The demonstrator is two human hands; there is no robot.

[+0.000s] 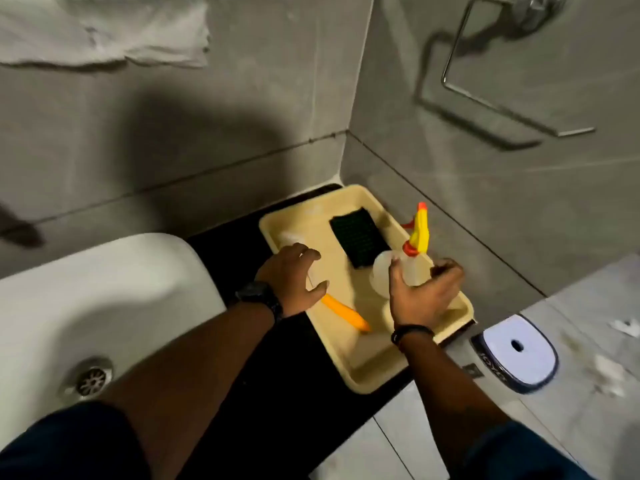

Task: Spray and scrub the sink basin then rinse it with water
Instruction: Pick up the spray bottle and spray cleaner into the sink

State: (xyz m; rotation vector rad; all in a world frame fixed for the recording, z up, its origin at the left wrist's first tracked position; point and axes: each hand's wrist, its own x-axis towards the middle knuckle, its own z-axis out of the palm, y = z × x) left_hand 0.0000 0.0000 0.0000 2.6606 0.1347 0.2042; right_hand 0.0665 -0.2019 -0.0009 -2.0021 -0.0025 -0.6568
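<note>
A white sink basin (104,299) with a metal drain (90,377) fills the lower left. To its right a cream tray (367,368) lies on a black counter. In the tray are a dark green scrub pad (358,237), a clear spray bottle (398,271) with a yellow and orange trigger head, and a brush with an orange handle (346,315). My right hand (422,296) is spread just in front of the spray bottle, fingers apart around it. My left hand (294,278) hovers over the brush end with fingers spread, holding nothing.
Grey tiled walls meet in a corner behind the tray. A white towel (104,29) hangs at the top left. A chrome holder (502,81) sticks out from the right wall. A toilet tank with a flush button (516,348) is at the lower right.
</note>
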